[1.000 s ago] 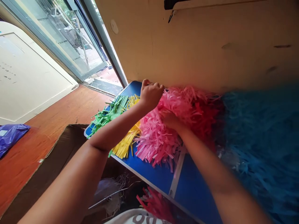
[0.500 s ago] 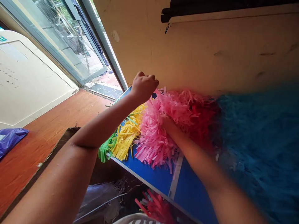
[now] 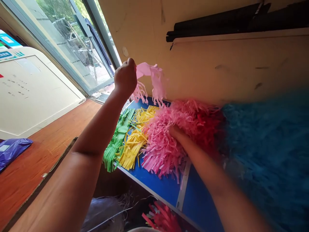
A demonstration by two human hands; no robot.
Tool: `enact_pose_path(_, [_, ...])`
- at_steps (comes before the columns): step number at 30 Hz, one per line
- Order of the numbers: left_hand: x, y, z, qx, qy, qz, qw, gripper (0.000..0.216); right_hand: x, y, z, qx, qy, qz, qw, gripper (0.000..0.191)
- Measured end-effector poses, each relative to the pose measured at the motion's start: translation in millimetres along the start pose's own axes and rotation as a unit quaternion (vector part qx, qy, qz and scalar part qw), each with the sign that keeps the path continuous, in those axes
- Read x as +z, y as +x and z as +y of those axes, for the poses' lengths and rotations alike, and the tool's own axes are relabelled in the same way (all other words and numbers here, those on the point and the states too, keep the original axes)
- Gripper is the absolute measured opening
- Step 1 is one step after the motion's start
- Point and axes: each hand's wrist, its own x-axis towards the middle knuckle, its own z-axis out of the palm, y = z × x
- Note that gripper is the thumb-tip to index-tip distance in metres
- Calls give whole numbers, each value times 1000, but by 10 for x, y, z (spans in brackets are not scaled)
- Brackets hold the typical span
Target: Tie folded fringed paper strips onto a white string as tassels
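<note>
My left hand (image 3: 125, 77) is raised above the blue table (image 3: 164, 187), closed in a fist on a pale pink fringed paper strip (image 3: 152, 80) that hangs from it. My right hand (image 3: 175, 131) is pushed into the pink fringed paper pile (image 3: 164, 141), and its fingers are buried in the strips. A yellow fringed pile (image 3: 134, 141) and a green fringed pile (image 3: 116, 145) lie to the left of the pink one. Red fringed paper (image 3: 207, 125) and a big blue fringed mass (image 3: 265, 145) lie to the right.
A beige wall (image 3: 205, 71) rises right behind the table, with a black bar (image 3: 229, 22) fixed on it. An open cardboard box (image 3: 48, 183) stands below the table's left end. A glass door (image 3: 65, 38) and a purple bag (image 3: 12, 148) on the wooden floor are at left.
My left hand has risen from the far edge of the pink pile and lifted a pale pink fringed strip clear of it. My right hand has stayed in the pile.
</note>
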Motion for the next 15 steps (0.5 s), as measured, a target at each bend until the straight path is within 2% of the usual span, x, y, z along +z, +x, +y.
enact_pose_path(3, [-1,-132,49,29,34,-23,999,30,-131,89,-141,17,77,57,995,25])
enact_pose_path(6, [8,-505,148,76,68,-89,991,23,-250,6,-273,47,160,113,979,27])
enact_pose_path(9, [66,-1082,238,108,39,-149,982,21,-251,-400,-392,64,210,157,963,34])
enact_pose_path(11, [174,-1500,292,115,-7,-160,980,23,-168,-770,-464,58,268,178,945,37])
enact_pose_path(13, [339,-1877,347,106,-96,-185,972,19,-47,-1097,-520,59,411,154,897,42])
enact_pose_path(15, [529,-2168,399,58,-235,-229,943,13,74,-1315,-537,78,540,123,829,50])
